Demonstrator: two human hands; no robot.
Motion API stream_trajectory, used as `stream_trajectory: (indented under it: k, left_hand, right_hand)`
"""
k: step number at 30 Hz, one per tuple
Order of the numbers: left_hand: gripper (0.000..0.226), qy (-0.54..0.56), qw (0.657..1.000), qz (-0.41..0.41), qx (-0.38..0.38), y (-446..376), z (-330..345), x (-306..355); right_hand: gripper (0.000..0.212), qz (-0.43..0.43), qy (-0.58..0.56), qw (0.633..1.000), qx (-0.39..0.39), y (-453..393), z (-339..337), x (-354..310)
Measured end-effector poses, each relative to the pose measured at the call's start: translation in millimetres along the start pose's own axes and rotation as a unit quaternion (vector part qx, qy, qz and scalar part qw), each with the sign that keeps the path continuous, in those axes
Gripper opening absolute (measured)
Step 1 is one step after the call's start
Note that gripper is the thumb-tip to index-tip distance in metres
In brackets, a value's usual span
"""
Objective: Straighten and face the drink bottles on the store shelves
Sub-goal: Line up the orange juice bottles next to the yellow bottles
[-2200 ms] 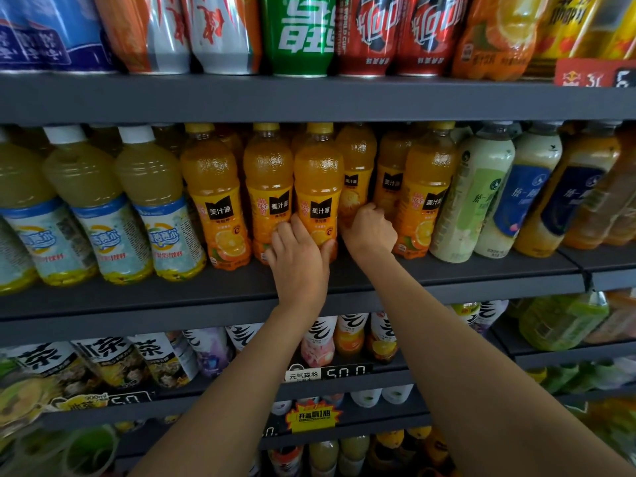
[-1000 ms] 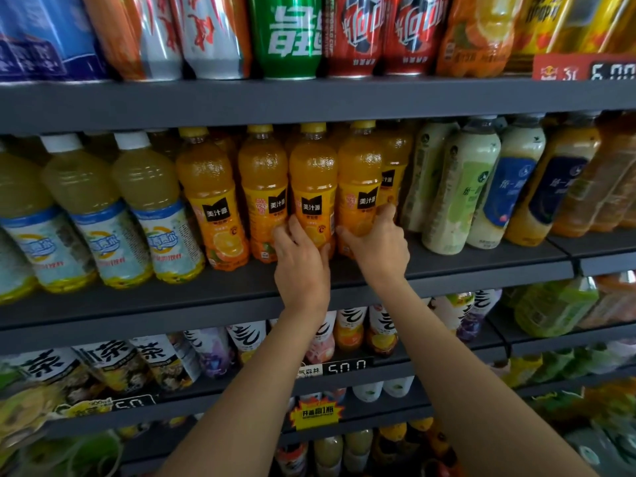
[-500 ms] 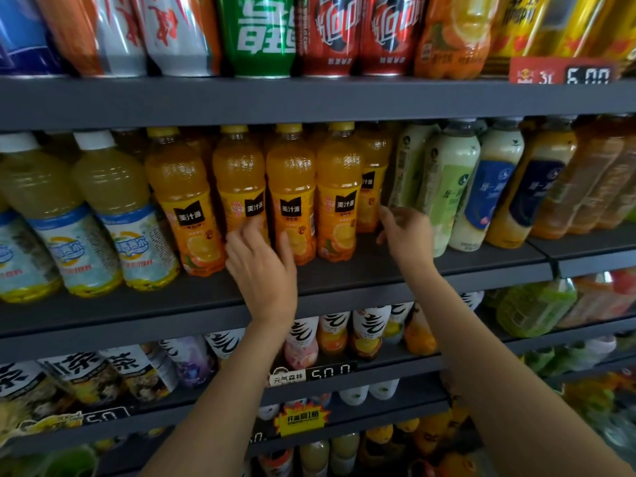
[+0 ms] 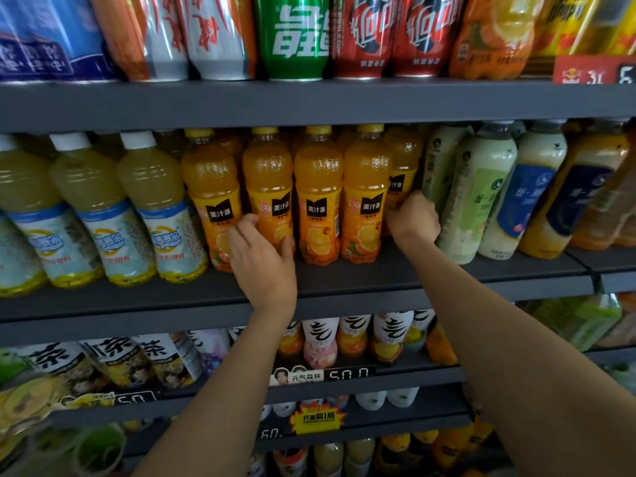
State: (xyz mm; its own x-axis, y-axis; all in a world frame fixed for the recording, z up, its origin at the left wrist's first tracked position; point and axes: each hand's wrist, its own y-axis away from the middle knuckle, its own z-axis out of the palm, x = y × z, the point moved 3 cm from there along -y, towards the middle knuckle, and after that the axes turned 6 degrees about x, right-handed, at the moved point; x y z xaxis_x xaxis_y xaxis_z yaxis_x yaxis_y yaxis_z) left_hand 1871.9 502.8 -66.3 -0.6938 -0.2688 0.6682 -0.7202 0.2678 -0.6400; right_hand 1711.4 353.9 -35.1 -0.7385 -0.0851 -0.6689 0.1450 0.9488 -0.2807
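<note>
Hands on the orange juice row

Forearms are seen reaching up from the bottom edge toward the middle shelf (image 4: pixel 344 277). Under them, lower shelves are stocked with small bottles bearing black-and-white labels (image 4: pixel 320 339), and a price strip (image 4: pixel 323 375) is clipped to 1 shelf edge.

On the middle shelf, 4 orange juice bottles (image 4: pixel 318 201) are lined up at the front, upright, side by side, with black label patches turned outward. The left hand (image 4: pixel 261 259) is laid against the lower part of the 2nd bottle from the left (image 4: pixel 268 187); its fingers are loosely curved around the label, the thumb on the right side. The right hand (image 4: pixel 413 218) is reached past the 4th bottle to a 5th orange bottle (image 4: pixel 401 166) set further back. The fingers are curled in and hidden behind the knuckles, so whether that bottle is gripped cannot be told.

Left of the orange row, yellow drink bottles (image 4: pixel 151 201) with white caps are leaned slightly. To the right, pale green and white bottles (image 4: pixel 481 194) are tilted leftward.

Further up, on the top shelf, cans are stood in a row, among them a green can (image 4: pixel 292 36) and red cans (image 4: pixel 358 36).
</note>
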Motion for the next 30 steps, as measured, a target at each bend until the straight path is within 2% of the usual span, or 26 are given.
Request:
stream_trajectory:
  k: [7, 13, 19, 23, 26, 30]
  left_hand:
    - [0.064, -0.022, 0.994, -0.109, 0.022, -2, 8, 12]
    - [0.061, -0.012, 0.995, -0.095, 0.018, 1, 9, 13]
    - [0.063, -0.023, 0.998, -0.062, -0.010, 0, 6, 8]
    - [0.058, 0.013, 0.997, -0.077, 0.010, 2, -3, 11]
    - [0.045, 0.035, 0.999, 0.006, 0.017, 19, -7, 25]
    - [0.038, 0.057, 0.990, 0.127, -0.032, 47, 11, 62]
  right_hand:
    - [0.038, -0.025, -0.044, 0.998, -0.047, 9, -21, 11]
    - [0.031, -0.047, -0.064, 0.992, -0.101, 16, -30, 26]
    - [0.042, -0.003, -0.099, 0.990, -0.105, 28, -24, 26]
    - [0.066, 0.003, -0.072, 0.993, -0.088, 27, -24, 31]
    - [0.072, -0.027, -0.041, 0.995, -0.084, 20, -26, 31]
    - [0.070, -0.063, -0.044, 0.990, -0.114, 10, -28, 37]
